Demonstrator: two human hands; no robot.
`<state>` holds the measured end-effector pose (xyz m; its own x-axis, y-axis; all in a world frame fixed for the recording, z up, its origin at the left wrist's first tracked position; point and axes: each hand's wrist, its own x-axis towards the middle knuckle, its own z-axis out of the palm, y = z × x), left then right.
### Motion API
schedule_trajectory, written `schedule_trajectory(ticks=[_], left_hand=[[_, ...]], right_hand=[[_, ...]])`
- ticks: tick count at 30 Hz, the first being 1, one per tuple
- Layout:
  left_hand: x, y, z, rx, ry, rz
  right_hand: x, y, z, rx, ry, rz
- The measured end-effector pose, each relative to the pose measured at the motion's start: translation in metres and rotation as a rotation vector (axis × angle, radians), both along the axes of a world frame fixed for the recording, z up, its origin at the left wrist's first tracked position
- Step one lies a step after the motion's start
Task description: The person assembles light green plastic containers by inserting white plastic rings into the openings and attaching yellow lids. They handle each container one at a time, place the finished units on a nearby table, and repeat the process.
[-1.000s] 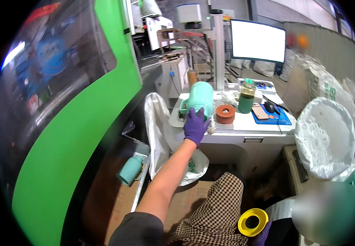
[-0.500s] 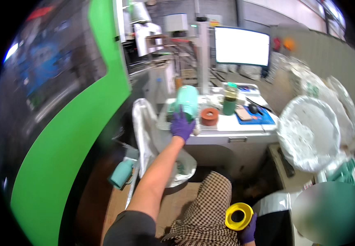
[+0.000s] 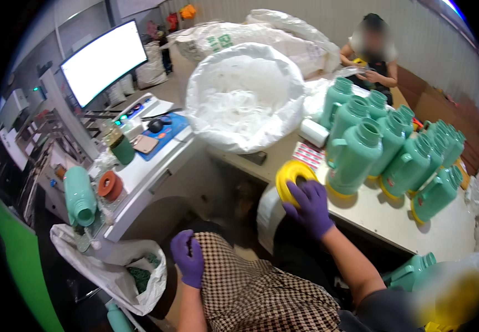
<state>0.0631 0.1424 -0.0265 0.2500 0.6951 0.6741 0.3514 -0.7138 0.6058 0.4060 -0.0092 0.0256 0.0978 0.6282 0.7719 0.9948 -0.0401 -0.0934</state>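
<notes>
Head view, looking down over the lap: the right hand point(image 3: 310, 207), in a purple glove, is on the yellow ring point(image 3: 295, 176) at the near edge of the work table point(image 3: 394, 221), fingers spread over its lower side. It looks like a loose grip rather than a firm clamp, though the glove hides the part it covers, so that is hard to call for certain. The ring lies flat-ish on the table edge, just beside the nearest green jug point(image 3: 356, 160).

The left hand point(image 3: 188, 260), also gloved in purple, is curled and rests on the checked fabric point(image 3: 250, 288) over the person's knee, holding nothing that shows.

Behind the ring stands a crowd of green jugs point(image 3: 411, 160), upright in rows, several with yellow rings already showing under their bases. So a good share seems done; this ring is not yet fitted, and at least one more green jug point(image 3: 411, 268) waits low at the right, below the table edge.

Over on the left bench point(image 3: 156, 166), one green jug body point(image 3: 79, 196) lies on its side next to an orange tape roll point(image 3: 109, 185), with a lit monitor point(image 3: 104, 61) behind. A big white sack point(image 3: 245, 99) of pale rings sits open between the two tables. A second person point(image 3: 369, 52) works at the far end.
</notes>
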Motion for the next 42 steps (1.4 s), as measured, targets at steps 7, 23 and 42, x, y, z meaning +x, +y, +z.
schedule_trajectory(ticks=[7, 23, 42], left_hand=[[-0.013, 0.001, -0.007, 0.008, 0.168, 0.02], [0.098, -0.045, -0.037, -0.02, 0.139, -0.698], [0.071, -0.056, -0.074, -0.123, 0.531, -0.8]], right_hand=[[0.059, 0.024, -0.042, -0.056, -0.014, -0.169], [0.095, -0.405, 0.062, -1.151, 0.815, -1.665], [0.139, -0.191, 0.166, -0.066, 0.07, -0.489]])
